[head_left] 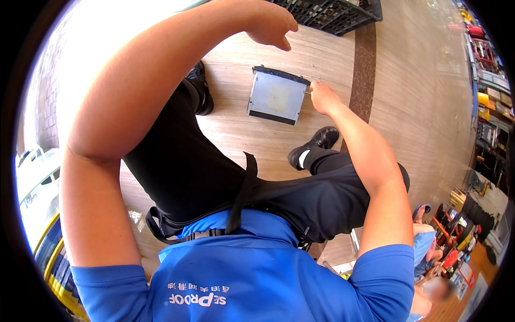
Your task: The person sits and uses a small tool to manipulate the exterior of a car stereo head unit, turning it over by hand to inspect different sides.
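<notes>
A flat box-shaped unit (277, 97) with a grey metal casing and a black front panel, like a car stereo, lies on the tiled floor between my feet. At the right end of its black panel, my right hand (324, 99) is closed. A thin metal shaft (307, 92) shows between that hand and the unit; what kind of tool it is I cannot make out. Above and beyond the unit, my left hand (272, 27) reaches in from the left near a crate. Its thumb and a finger are apart, and I see nothing held in it.
A black plastic crate (332, 15) stands on the floor at the far side. My black shoes (325, 138) flank the unit. Shelves of parts (491, 91) line the right edge. At lower right sits another person (427, 257) among tools. Blue and yellow drums (53, 263) stand at lower left.
</notes>
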`<state>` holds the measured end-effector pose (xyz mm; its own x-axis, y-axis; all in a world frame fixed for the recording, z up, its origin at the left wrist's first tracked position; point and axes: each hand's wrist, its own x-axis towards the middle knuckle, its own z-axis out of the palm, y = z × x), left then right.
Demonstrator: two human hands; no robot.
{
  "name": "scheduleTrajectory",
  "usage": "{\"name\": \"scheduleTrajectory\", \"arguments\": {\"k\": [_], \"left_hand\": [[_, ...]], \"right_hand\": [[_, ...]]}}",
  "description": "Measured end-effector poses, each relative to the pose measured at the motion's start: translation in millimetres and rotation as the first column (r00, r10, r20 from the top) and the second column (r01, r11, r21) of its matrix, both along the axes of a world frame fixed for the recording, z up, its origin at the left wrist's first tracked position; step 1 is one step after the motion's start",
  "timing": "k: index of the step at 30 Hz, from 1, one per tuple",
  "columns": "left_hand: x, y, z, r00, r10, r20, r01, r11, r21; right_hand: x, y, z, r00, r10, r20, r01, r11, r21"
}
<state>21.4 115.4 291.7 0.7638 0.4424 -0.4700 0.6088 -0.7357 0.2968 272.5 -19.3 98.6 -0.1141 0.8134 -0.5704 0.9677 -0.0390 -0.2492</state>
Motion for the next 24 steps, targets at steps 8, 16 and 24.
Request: {"name": "scheduleTrajectory", "arguments": {"k": [8,16,24], "left_hand": [[0,-4,5,1.0,-0.004,0.024,0.004,1.0,0.004],[-1,0,3,1.0,-0.005,0.002,0.005,1.0,-0.019],[2,0,2,1.0,-0.005,0.019,0.006,1.0,-0.022]], "right_hand": [[-12,-3,10,0.939,0.324,0.119,-0.334,0.939,0.08],[13,0,-18,0.985,0.013,-0.171,0.024,0.977,0.213],[5,1,-17,0.99,-0.012,0.139,0.0,0.997,0.083]]}}
